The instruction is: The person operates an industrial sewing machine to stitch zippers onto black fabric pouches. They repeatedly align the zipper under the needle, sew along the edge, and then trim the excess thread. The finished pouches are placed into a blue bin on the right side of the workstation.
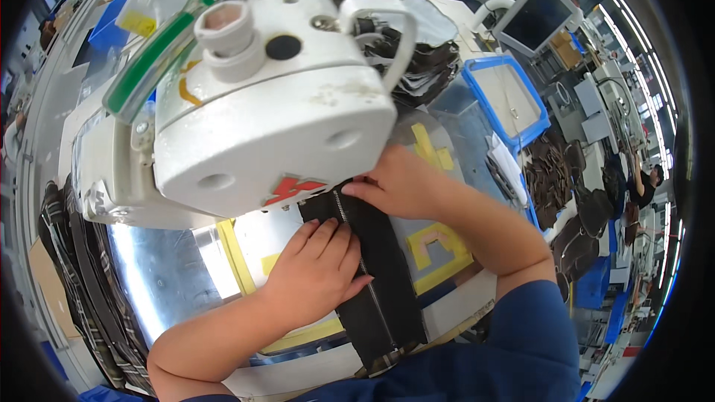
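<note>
A black fabric strip with a metal zipper (383, 253) runs from under the head of a white industrial sewing machine (275, 126) down toward my body. My left hand (316, 264) lies flat on the strip's left side, fingers stretched toward the machine and thumb across the zipper teeth. Close to the machine head, my right hand (406, 182) grips the strip's upper right part, its thumb and forefinger near together by the zipper. The machine head hides the needle area and part of the right fingers.
Yellow tape (439, 257) marks the work plate. Plaid and dark garments (97, 290) hang at the left. Dark cloth pieces (417, 67) are stacked behind the machine. A blue-rimmed tray (506, 96) and a heap of brown pieces (555, 178) stand at the right.
</note>
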`<state>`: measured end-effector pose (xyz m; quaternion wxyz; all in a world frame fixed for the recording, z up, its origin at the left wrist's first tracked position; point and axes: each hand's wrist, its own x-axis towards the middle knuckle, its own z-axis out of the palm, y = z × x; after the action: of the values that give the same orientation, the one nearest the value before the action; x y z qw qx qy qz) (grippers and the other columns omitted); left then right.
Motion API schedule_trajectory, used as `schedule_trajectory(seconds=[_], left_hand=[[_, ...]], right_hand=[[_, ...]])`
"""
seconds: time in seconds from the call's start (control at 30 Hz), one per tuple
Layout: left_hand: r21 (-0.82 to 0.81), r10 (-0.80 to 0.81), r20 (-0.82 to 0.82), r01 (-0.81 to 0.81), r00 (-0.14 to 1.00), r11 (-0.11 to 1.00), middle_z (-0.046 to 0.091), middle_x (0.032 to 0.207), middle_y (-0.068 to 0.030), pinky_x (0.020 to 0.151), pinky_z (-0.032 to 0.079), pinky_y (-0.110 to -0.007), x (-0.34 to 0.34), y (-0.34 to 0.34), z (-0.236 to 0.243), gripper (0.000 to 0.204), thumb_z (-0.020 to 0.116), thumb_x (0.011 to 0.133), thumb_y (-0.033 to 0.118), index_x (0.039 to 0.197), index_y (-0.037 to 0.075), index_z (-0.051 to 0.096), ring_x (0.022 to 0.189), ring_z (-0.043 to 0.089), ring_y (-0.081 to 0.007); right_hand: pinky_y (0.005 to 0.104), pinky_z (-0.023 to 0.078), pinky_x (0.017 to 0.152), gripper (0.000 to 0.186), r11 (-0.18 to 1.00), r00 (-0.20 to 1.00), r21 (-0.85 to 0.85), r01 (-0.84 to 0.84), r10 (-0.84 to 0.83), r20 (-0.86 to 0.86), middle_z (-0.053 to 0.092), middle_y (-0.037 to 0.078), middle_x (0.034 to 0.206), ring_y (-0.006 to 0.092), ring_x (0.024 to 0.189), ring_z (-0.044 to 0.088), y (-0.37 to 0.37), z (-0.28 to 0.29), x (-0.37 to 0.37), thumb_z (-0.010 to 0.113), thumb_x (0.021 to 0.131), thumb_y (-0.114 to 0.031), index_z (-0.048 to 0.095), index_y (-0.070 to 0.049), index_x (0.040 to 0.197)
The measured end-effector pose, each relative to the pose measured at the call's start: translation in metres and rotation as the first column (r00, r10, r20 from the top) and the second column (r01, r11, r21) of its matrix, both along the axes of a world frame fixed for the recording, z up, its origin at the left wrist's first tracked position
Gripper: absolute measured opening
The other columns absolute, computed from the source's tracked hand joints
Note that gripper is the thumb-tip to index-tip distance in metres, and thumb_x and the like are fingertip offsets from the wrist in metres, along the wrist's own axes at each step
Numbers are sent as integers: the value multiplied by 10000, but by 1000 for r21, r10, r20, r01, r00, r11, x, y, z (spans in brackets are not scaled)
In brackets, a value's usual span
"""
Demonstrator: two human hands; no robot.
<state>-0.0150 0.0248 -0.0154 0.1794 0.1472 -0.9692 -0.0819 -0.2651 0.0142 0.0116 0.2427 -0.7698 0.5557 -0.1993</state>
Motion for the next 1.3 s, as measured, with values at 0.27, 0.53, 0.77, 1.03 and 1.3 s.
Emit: schedule_trajectory(seconds=[0.27, 0.53, 0.77, 1.03, 1.3], left_hand=[[22, 18, -2, -18, 1000, 1000, 707, 1248, -156, 1099, 496, -466, 1, 0, 1, 530, 807, 856, 468, 1134, 21, 737, 1220, 667, -329], [34, 19, 4, -19, 1000, 999, 707, 1260, -163, 1095, 494, -473, 1, 0, -1, 537, 804, 859, 470, 1139, 16, 735, 1216, 667, -337], [31, 25, 3, -25, 1000, 999, 705, 1268, -173, 1077, 498, -474, 1, 0, -2, 544, 804, 855, 479, 1138, 21, 730, 1205, 668, -339], [51, 19, -4, -19, 1000, 999, 694, 1274, -178, 1080, 495, -473, 2, -1, 0, 562, 810, 844, 479, 1156, 22, 718, 1192, 660, -340], [67, 18, -13, -17, 1000, 998, 693, 1268, -184, 1090, 490, -479, 2, -2, -2, 581, 816, 840, 478, 1170, 11, 715, 1198, 655, -350]], right_hand=[[440, 589, 939, 237, 968, 987, -192, -160, 153, -48, 759, 117, 1167, 325, 1055, 730, 17, -9, -7, 773, 914, -196, 773, -36, 1089], [418, 593, 937, 182, 931, 974, -284, -228, 214, -80, 756, 100, 1164, 306, 1027, 728, 19, -20, 0, 778, 917, -127, 759, -23, 1065], [411, 574, 1001, 201, 927, 978, -314, -206, 187, -92, 757, 78, 1195, 283, 1098, 709, 18, -24, 5, 794, 925, -155, 777, -38, 1087], [414, 561, 1044, 202, 943, 979, -265, -200, 184, -83, 771, 73, 1222, 273, 1139, 712, 16, -22, 4, 795, 924, -159, 795, -54, 1096], [424, 562, 1036, 233, 948, 977, -246, -203, 178, -121, 775, 80, 1216, 286, 1118, 716, 18, -18, 8, 792, 913, -143, 793, -52, 1128]])
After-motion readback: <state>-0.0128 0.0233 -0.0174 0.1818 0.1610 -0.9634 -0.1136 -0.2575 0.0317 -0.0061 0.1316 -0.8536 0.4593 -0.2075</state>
